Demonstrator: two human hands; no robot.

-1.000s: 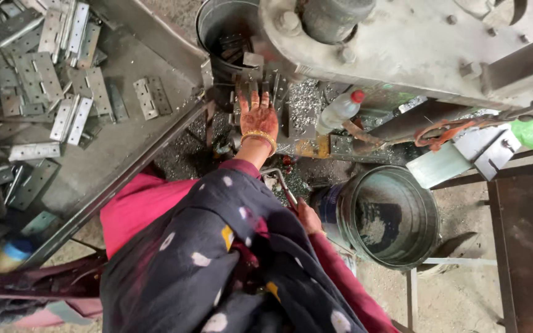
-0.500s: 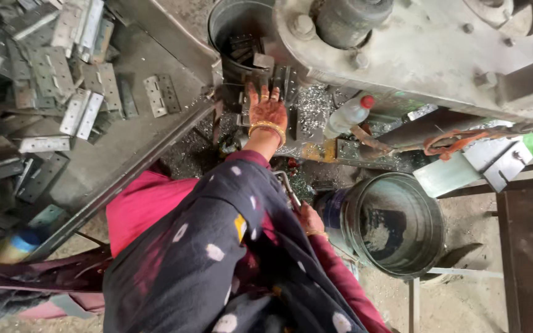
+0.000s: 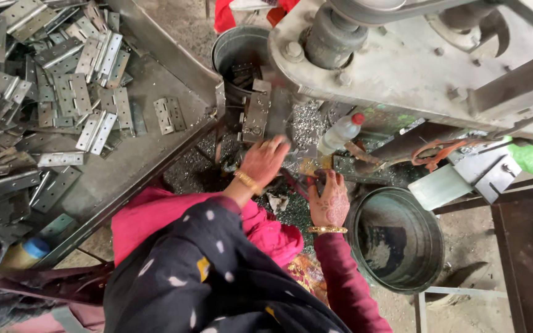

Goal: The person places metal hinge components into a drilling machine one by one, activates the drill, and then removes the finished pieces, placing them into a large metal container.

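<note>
A big grey machine (image 3: pixel 414 68) fills the upper right, its heavy body hanging over a bed strewn with metal shavings (image 3: pixel 306 120). To the left a sloping steel tray (image 3: pixel 124 172) carries a wide heap of flat hinge plates (image 3: pixel 44 92). Below right stands a round metal bucket (image 3: pixel 396 240), with a second bucket (image 3: pixel 239 52) behind the machine at the top. A clear plastic bottle (image 3: pixel 340 132) with a red cap lies tilted on the shavings. The left hand (image 3: pixel 265 161), open with fingers spread, reaches to the foot of an upright hinge plate (image 3: pixel 255 114) at the machine's front. The right hand (image 3: pixel 330 200), patterned with henna, rests just beside the near bucket's rim with fingers bent; whether it grips anything cannot be told.
</note>
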